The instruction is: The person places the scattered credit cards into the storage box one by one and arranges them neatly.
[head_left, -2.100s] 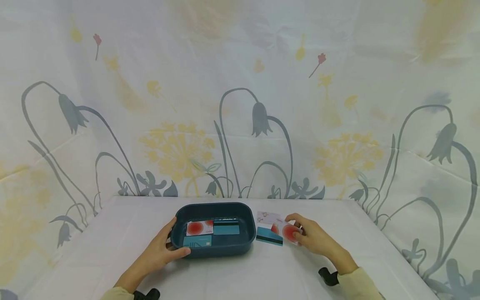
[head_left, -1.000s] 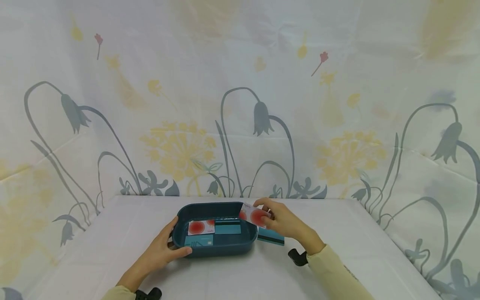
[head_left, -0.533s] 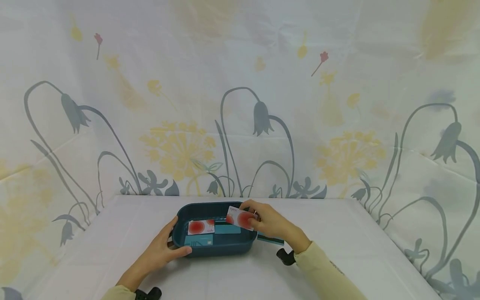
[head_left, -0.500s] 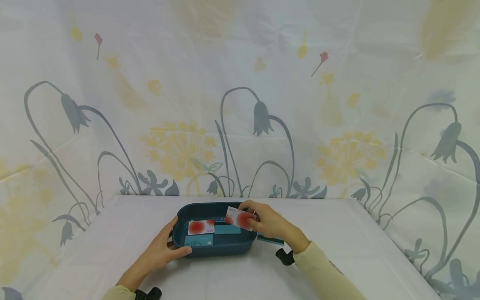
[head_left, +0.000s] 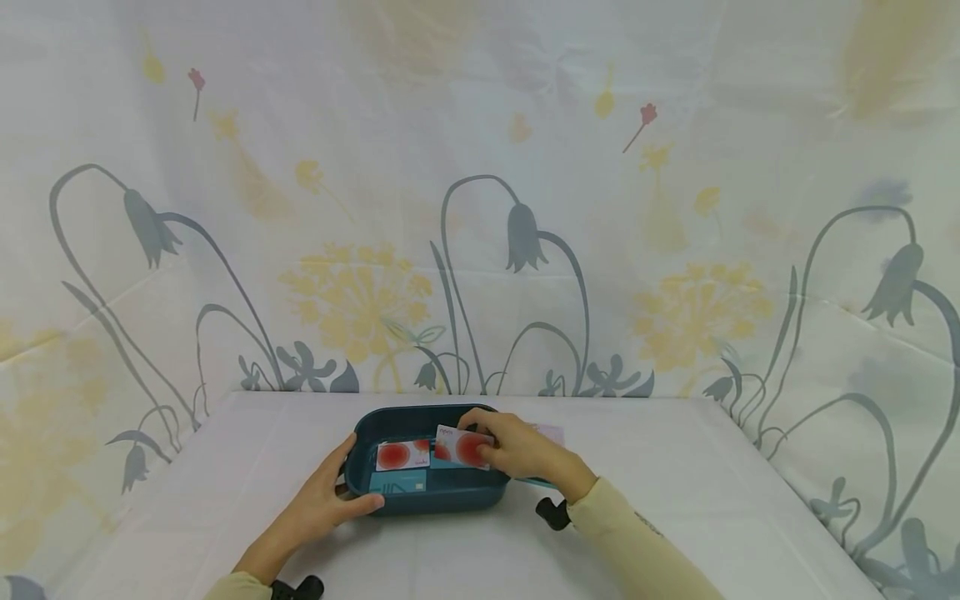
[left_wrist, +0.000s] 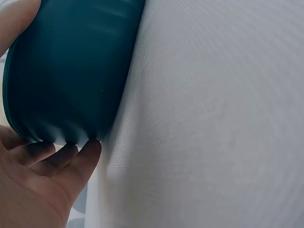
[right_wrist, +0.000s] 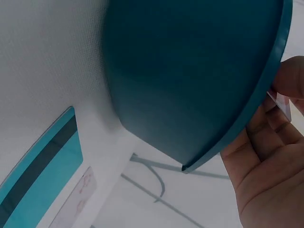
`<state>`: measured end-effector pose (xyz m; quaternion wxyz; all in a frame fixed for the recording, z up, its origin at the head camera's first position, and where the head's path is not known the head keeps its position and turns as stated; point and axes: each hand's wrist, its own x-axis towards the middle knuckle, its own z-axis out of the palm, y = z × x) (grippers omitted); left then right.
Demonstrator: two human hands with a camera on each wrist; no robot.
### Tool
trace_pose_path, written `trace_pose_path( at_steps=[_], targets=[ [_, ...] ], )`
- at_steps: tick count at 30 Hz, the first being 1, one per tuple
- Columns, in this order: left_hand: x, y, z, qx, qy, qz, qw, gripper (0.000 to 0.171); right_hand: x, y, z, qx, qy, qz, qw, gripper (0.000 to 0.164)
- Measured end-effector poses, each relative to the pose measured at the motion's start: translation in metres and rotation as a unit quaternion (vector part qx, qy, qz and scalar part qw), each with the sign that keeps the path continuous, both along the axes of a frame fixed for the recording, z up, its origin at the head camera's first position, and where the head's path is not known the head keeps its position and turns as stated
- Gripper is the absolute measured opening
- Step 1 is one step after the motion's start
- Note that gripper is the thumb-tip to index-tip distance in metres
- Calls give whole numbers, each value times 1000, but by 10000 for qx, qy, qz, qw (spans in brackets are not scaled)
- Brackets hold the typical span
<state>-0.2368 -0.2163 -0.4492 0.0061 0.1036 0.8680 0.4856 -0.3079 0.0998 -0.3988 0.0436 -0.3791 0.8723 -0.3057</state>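
On my feed, the left hand (head_left: 318, 502) grips the tray (head_left: 442, 502) at its left end; the right hand (head_left: 525, 446) pinches a red-spotted card (head_left: 454, 446) above it.

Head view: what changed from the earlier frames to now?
The right hand has carried the held red-circle card leftward, from beside the tray to over its right half. No new grip or release shows. Unchanged: the left hand holds the tray, and the other red-circle card and blue chip card lie in its left half.
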Motion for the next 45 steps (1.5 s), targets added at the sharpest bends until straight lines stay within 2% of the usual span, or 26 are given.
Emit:
trace_pose_path(
  at_steps=[21, 29, 45],
  targets=[
    [1, 0, 0, -103, -9, 70, 9999, 106, -7, -15, -9, 614, -295, -28, 9977, 38],
    [1, 1, -1, -151, 28, 91, 9998, 105, -8, -20, -11, 887, -29, 154, 9959, 38],
    [-1, 0, -3, -184, 3, 147, 9997, 107, -16, -23, -12, 1641, 435, -7, 9855, 36]
  ],
)
